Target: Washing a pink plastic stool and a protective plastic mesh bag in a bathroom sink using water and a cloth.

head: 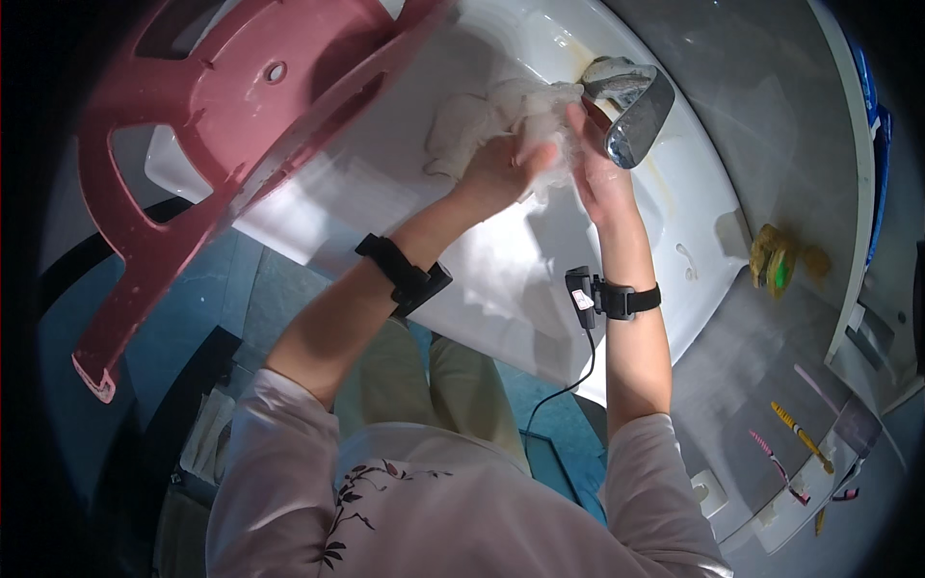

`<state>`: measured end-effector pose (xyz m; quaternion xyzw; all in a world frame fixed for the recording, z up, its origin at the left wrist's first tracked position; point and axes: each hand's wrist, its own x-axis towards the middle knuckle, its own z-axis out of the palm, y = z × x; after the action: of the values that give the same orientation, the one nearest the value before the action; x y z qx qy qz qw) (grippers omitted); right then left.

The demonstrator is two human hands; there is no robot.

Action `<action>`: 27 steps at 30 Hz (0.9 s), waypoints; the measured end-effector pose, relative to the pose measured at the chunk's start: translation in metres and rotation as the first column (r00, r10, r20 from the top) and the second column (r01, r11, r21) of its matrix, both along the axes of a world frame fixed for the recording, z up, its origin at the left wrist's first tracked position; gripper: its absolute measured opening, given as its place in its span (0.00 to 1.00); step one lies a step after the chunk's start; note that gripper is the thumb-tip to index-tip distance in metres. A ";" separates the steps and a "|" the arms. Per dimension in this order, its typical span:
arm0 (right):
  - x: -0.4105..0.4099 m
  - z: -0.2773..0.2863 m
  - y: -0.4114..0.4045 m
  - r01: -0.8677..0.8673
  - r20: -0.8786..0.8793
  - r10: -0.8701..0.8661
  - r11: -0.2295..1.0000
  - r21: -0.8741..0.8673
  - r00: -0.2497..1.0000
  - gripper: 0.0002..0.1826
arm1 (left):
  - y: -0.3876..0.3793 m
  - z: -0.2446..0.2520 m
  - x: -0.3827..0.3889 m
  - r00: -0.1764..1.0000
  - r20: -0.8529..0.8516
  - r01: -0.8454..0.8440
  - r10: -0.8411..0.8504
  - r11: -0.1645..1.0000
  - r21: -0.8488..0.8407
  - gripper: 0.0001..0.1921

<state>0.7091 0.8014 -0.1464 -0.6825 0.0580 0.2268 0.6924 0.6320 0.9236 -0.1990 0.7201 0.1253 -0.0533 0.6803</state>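
A wet, crumpled whitish cloth (470,126) lies in the white ceramic washbasin (506,339), below and left of the chrome faucet (639,119). My left hand (506,170) is closed on part of the cloth, its thumb pointing towards the faucet. Close under the spout is my right hand (600,170), upright with its fingers extended, partly hidden by the spout. Its palm side faces the cloth; whether it touches the cloth cannot be told. Both wrists wear black straps with small devices, and a cable runs from the right one.
A pink plastic stool (246,79) lies tipped over the basin's left side. On the grey wall at right hang a yellow-green sponge (773,260) and a holder (788,513) with toothbrushes (802,437). A white soap-like streak (686,261) marks the basin's right rim.
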 end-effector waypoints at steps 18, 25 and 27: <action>-0.001 0.008 -0.031 0.077 -0.156 -0.037 0.962 0.263 0.987 0.16 | 0.005 0.006 0.025 0.984 -0.175 -0.031 -0.041 0.921 -0.389 0.27; 0.006 0.018 -0.033 -0.098 0.016 0.097 0.984 0.149 0.995 0.21 | -0.001 0.009 0.015 0.856 -0.144 0.467 -0.498 0.861 -0.201 0.23; -0.002 0.023 -0.033 -0.245 0.078 0.286 0.908 -0.341 0.955 0.24 | 0.002 0.020 0.026 0.952 -0.214 0.140 -0.219 0.933 -0.333 0.20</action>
<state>0.7068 0.7684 -0.1234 -0.8023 -0.0424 0.2628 0.5344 0.6585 0.9261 -0.1788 0.5991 0.1323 -0.2245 0.7571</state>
